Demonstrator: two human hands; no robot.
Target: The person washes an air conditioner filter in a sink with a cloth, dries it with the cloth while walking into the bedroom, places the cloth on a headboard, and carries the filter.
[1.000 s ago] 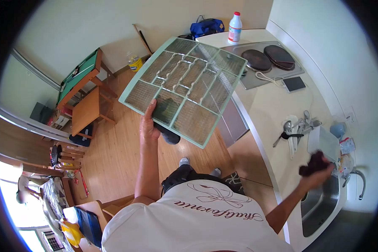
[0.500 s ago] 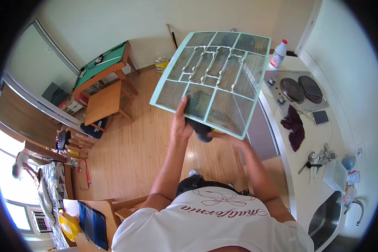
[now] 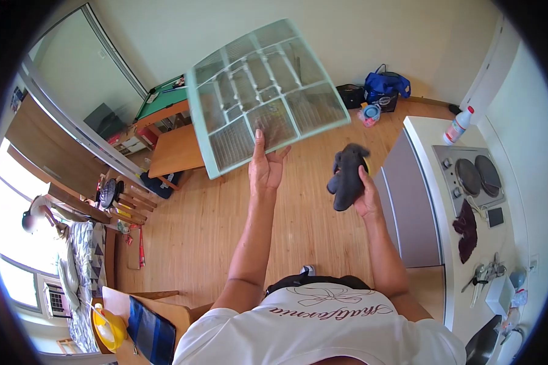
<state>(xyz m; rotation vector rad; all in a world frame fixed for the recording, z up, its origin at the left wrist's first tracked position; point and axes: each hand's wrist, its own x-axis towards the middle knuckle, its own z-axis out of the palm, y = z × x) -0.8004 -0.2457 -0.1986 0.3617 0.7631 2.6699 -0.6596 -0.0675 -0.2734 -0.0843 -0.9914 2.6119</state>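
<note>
A mesh air filter (image 3: 268, 125) with a pale green frame is tilted up in front of me. My left hand (image 3: 265, 171) grips its lower edge, with the thumb on the near face and the other fingers partly hidden behind it. To the right and apart from the filter, my right hand (image 3: 368, 198) holds a dark grey soft cloth (image 3: 348, 179), bunched up, with a bit of yellow showing at its side. Some fingers of that hand are hidden behind the cloth.
On the right counter (image 3: 429, 137) stand a white bottle with a red cap (image 3: 458, 125) and a two-plate stove (image 3: 469, 176), with a dark cloth (image 3: 466, 231) nearby. Bags (image 3: 386, 85) sit by the far wall. A wooden table (image 3: 176, 152) stands left; another person (image 3: 42, 213) is at far left.
The filter has moved left with my left hand. My right hand has come out from under the filter to the right, bringing the grey cloth into full view. My view has shifted too.
</note>
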